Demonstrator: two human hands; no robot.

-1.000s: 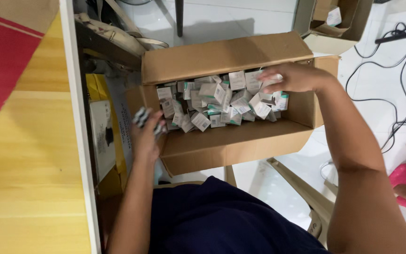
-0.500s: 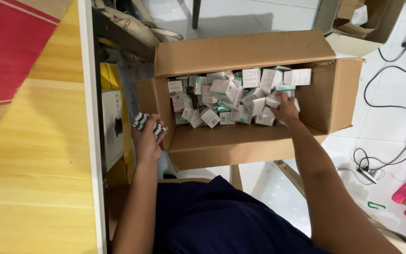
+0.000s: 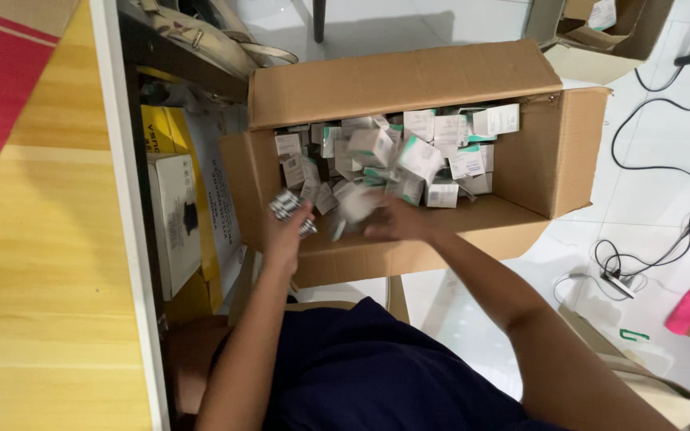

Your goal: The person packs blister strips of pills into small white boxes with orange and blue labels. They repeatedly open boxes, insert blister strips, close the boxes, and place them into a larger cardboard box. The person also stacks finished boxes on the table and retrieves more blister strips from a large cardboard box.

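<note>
Left hand is gripping a bunch of small silvery pcs, right hand is holding a blurry white box w/ fingers closed, over the cardboard box.

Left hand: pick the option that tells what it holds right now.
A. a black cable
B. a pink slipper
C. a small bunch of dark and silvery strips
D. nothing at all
C: the left hand is raised at the near left corner of the cardboard box, its fingers closed on a small bunch of dark and silvery strips, while the right hand takes up a blurred small white carton beside it.
</note>
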